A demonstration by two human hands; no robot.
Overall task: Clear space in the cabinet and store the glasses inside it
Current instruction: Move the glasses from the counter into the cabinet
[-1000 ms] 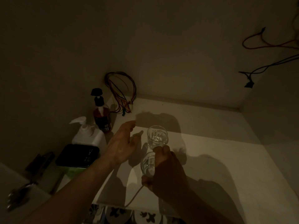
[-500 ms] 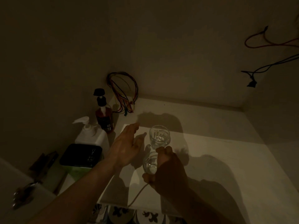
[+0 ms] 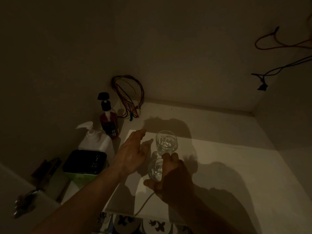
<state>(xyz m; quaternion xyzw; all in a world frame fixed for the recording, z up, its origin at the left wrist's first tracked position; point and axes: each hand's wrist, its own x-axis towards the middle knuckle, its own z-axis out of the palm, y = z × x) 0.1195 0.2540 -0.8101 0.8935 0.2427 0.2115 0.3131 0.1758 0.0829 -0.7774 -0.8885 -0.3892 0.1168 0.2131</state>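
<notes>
Right hand (image 3: pixel 175 174) grips small clear glass (image 3: pixel 155 169); left hand (image 3: pixel 133 152) open, empty, at 10 o'clock. Fragile, slippery: hold round sides.

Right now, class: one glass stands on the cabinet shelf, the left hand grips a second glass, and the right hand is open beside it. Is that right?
Not quite: the hands are swapped. In the head view, the right hand grips the second glass, while the left hand is open beside it. The other glass does stand on the cabinet shelf.
</notes>
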